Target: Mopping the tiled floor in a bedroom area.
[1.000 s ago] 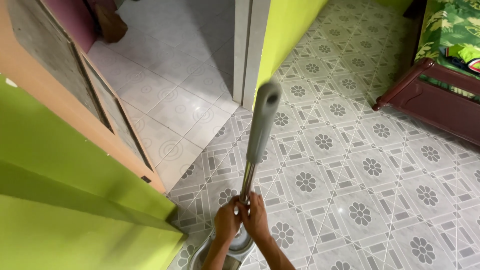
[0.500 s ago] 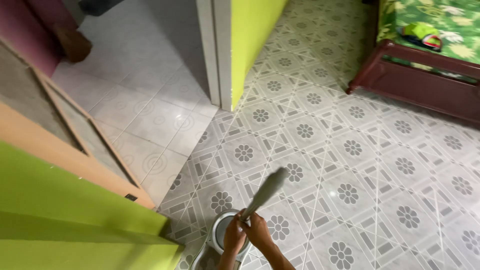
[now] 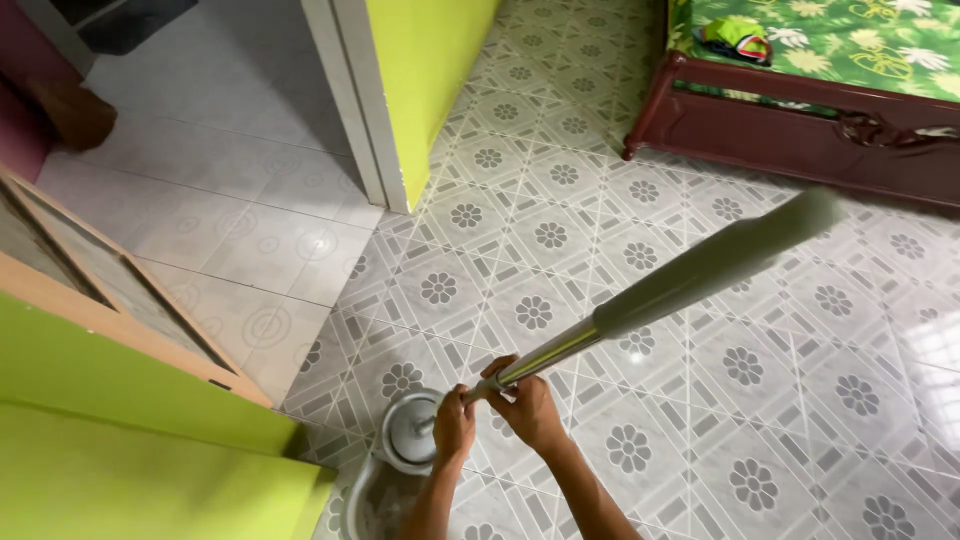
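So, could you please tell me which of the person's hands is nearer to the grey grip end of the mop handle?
Right. The right hand holds the metal pole higher up, towards the grey grip; the left hand grasps lower, beside the round spinner basket.

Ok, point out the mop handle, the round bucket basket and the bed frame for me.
mop handle [image 3: 700, 272], head view, on its grey grip sleeve.
round bucket basket [image 3: 405, 432], head view, on its left rim.
bed frame [image 3: 790, 135], head view, on the dark red side rail.

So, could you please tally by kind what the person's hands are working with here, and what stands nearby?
Hands: 2, the left hand and right hand, both gripping the pole
Mop poles: 1
Round spin buckets: 1
Beds: 1
Wooden doors: 1
Total: 6
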